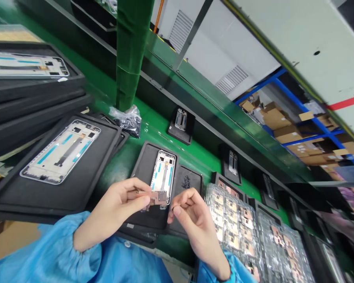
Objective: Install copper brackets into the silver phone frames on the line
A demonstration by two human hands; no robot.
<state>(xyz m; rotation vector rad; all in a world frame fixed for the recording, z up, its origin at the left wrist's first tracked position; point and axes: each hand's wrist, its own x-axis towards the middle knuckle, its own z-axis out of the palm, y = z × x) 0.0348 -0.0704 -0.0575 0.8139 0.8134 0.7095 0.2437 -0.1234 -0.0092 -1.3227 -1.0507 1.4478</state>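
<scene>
My left hand (115, 202) pinches a copper-coloured phone circuit board (158, 197) between thumb and fingers. The board hovers over the lower end of a phone frame (163, 173) with blue strips and a dark flat cable. That frame lies in a black tray (141, 169) in front of me. Just right of the board, apart from it, my right hand (193, 220) has its thumb and fingertips pressed together. Anything between those fingertips is too small or hidden to make out. Beyond the right hand, small black pieces (186, 181) lie heaped in another black tray (198, 179).
On the left, a black tray (85, 169) carries a larger phone frame (63, 151), beside stacked trays (35, 92). Clear plastic trays (255, 232) of copper-coloured boards stand at right. A plastic bag (129, 121) sits near a green post (132, 51). More trayed frames (181, 119) line the back.
</scene>
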